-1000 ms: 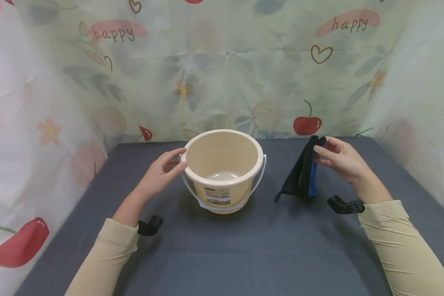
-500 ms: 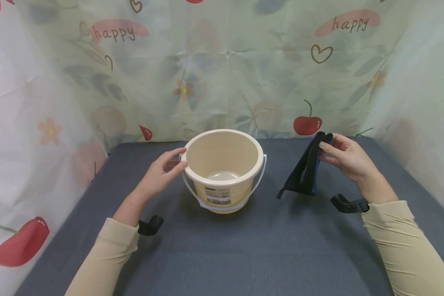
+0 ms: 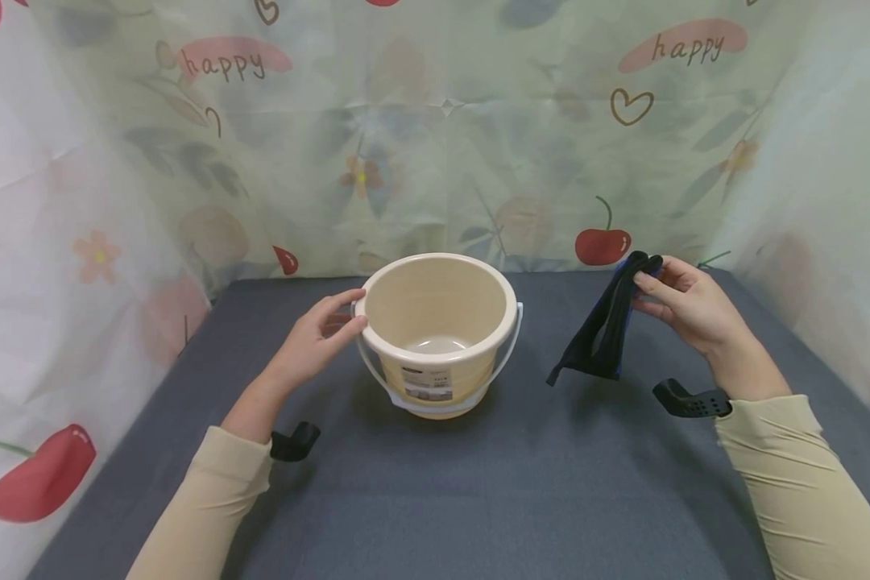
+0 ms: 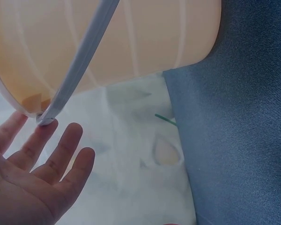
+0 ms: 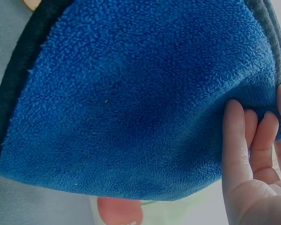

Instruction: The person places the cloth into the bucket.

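A cream plastic bucket (image 3: 436, 356) stands upright on the dark grey table, its pale handle (image 4: 82, 56) hanging down in front. At its left side my left hand (image 3: 306, 348) touches the outer rim with thumb and index fingertips; the other fingers reach along loosely, near the handle's pivot in the left wrist view. To the right of the bucket, my right hand (image 3: 696, 314) pinches the folded top of a cleaning cloth (image 3: 600, 334). Plush blue fabric (image 5: 131, 108) with a black border shows in the right wrist view. Its lower end hangs close over the table.
The dark table (image 3: 435, 499) runs back to a printed curtain (image 3: 442, 161) behind the bucket, with more curtain on both sides. A paper label (image 3: 426, 383) is on the bucket's front. Black wrist mounts (image 3: 296, 442) sit at both cuffs.
My right hand has moved a little up and to the right with the cloth, away from the bucket. My left hand and the bucket have stayed in place.
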